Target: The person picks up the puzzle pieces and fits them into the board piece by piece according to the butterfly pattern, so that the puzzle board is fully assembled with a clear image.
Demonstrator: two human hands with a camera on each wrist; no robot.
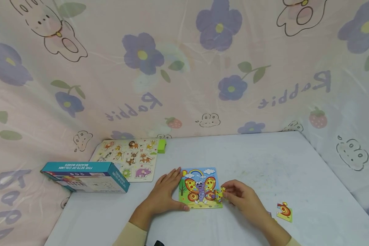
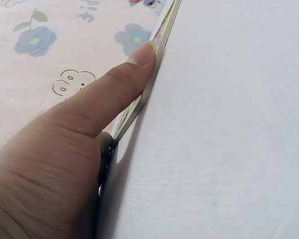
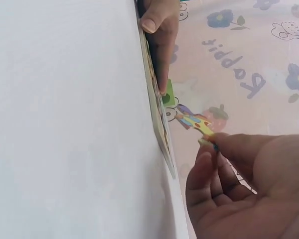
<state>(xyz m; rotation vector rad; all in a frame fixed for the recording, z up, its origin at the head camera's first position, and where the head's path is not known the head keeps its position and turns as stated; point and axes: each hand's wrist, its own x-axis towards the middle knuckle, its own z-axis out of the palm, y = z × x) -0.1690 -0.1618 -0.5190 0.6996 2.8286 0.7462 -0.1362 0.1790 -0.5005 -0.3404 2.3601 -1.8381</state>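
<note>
A square butterfly puzzle board [image 1: 200, 172] lies flat on the table, printed with a rainbow, clouds and a purple-bodied butterfly. My left hand [image 1: 164, 194] rests along its left side, fingers extended up that edge and the thumb [image 2: 142, 55] on the near edge. My right hand [image 1: 244, 200] pinches a yellow puzzle piece [image 3: 202, 123] with red and blue patches between thumb and fingertips. In the head view that piece overlaps the board's right edge; in the right wrist view it is tilted above the board. Another puzzle piece [image 1: 285, 212] lies on the table beyond the right wrist.
Back left, an animal peg board [image 1: 155, 164] lies flat with a green block [image 1: 161, 146] at its corner. A teal box [image 1: 86, 176] stands in front of it. Part of a further piece [image 1: 269, 214] shows beside the right forearm. A printed curtain [image 1: 184, 85] hangs behind the table.
</note>
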